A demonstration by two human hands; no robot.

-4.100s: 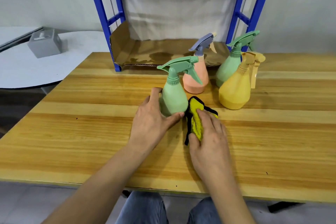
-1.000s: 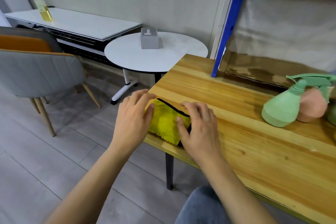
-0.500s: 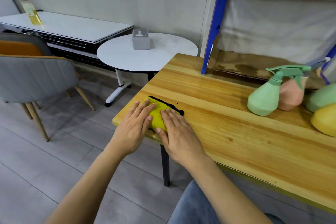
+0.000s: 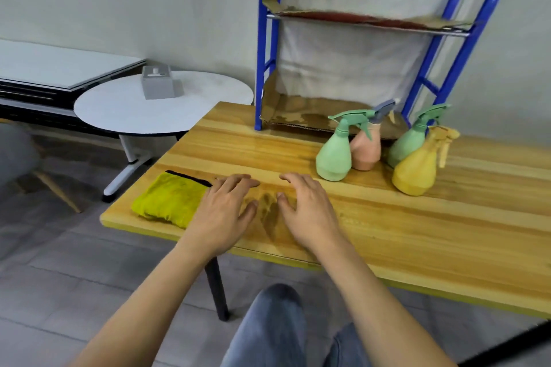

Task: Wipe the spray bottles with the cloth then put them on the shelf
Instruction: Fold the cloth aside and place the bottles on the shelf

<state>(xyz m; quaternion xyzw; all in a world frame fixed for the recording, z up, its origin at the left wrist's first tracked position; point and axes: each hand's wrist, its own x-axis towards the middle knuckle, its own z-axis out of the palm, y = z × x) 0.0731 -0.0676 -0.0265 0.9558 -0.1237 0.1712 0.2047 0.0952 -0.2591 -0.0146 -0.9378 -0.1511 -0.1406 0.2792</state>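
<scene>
A folded yellow cloth [image 4: 170,199] with a black edge lies at the left front corner of the wooden table [image 4: 387,223]. My left hand [image 4: 222,213] hovers just right of it, fingers relaxed and holding nothing. My right hand [image 4: 307,208] is beside it over bare wood, also relaxed and holding nothing. Several spray bottles stand at the back right: a green one [image 4: 334,155], a pink one [image 4: 366,147], a second green one [image 4: 408,141] and a yellow one [image 4: 417,168]. Behind them rises the blue shelf [image 4: 264,48] with cardboard-lined levels.
A round white side table [image 4: 119,110] carrying a grey box [image 4: 157,82] stands left of the wooden table. A low white bench [image 4: 53,65] runs along the wall. A chair leg shows at far left. My knees are below the table's front edge.
Both hands have come off the cloth and shifted right; the cloth now lies alone at the table's left corner. The view has swung right, bringing the bottles and shelf in.
</scene>
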